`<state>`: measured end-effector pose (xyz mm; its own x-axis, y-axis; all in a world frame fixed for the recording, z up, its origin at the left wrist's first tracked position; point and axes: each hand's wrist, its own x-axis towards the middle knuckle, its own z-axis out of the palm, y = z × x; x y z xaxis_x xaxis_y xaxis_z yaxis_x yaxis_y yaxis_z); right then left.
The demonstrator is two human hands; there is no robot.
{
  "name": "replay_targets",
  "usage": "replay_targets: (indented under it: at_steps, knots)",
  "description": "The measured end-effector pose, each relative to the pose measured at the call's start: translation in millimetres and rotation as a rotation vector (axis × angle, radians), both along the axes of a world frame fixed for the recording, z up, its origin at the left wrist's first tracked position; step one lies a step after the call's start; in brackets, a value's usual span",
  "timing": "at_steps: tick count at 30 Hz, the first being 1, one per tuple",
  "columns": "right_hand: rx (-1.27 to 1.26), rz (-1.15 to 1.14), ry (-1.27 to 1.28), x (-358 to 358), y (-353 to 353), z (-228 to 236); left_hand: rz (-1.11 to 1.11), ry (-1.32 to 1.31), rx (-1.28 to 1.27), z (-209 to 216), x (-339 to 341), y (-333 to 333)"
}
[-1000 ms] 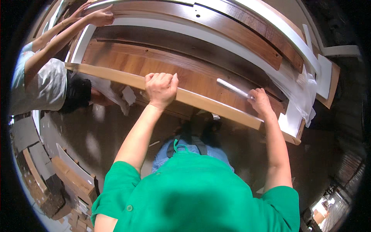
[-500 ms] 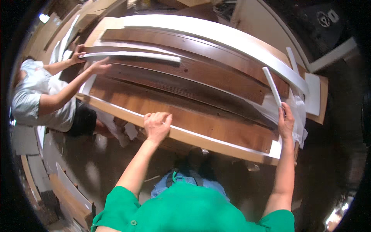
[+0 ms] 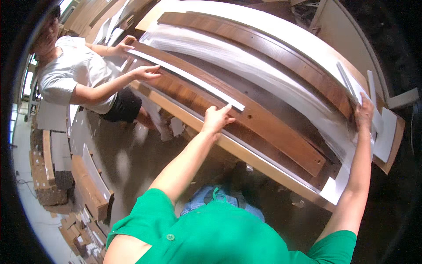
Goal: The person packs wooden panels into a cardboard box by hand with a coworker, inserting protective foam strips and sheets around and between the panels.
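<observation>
My left hand (image 3: 216, 119) reaches over the near edge of the long carton (image 3: 184, 121), its fingers apart beside the end of a long white strip (image 3: 193, 81). Whether they touch the strip I cannot tell. Beneath it runs a brown wooden board (image 3: 281, 134) with small holes. At the carton's right end my right hand (image 3: 364, 115) is closed on a slim pale strip (image 3: 346, 81) pointing up and away. A co-worker's hands (image 3: 147, 72) are at the far left end of the white strip and board.
Another brown board (image 3: 259, 42) lies along the far side, with clear wrapping film (image 3: 211, 48) between the boards. White panels (image 3: 387, 136) stand past the right end. The co-worker (image 3: 83, 75) stands at left. Wood offcuts (image 3: 81, 233) and stacked boards (image 3: 90, 182) lie lower left.
The holed board and long white strip have come nearer to me, exposing film behind them. My left hand has moved from the carton edge toward the strip's end. My right hand still holds its strip.
</observation>
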<state>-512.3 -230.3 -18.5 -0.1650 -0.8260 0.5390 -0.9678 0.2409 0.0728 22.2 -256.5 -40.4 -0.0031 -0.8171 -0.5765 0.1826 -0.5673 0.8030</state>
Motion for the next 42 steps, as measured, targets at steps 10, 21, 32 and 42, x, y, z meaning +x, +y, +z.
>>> replay_targets:
  at_steps: [10, 21, 32, 42]
  knots:
    - [0.656, 0.477, -0.543, 179, 118, -22, -0.699, -0.906, -0.863, 12, -6, 38]
    - [0.708, 0.135, -0.390, 173, 145, -41, -1.219, -1.248, -1.165, -8, -13, -24]
    - [0.442, -0.082, -0.209, 161, 153, -88, -1.239, -1.393, -1.180, -22, -46, -34]
    - [0.612, -0.168, -0.229, 151, 178, -95, -1.203, -1.310, -1.365, -49, -46, -25]
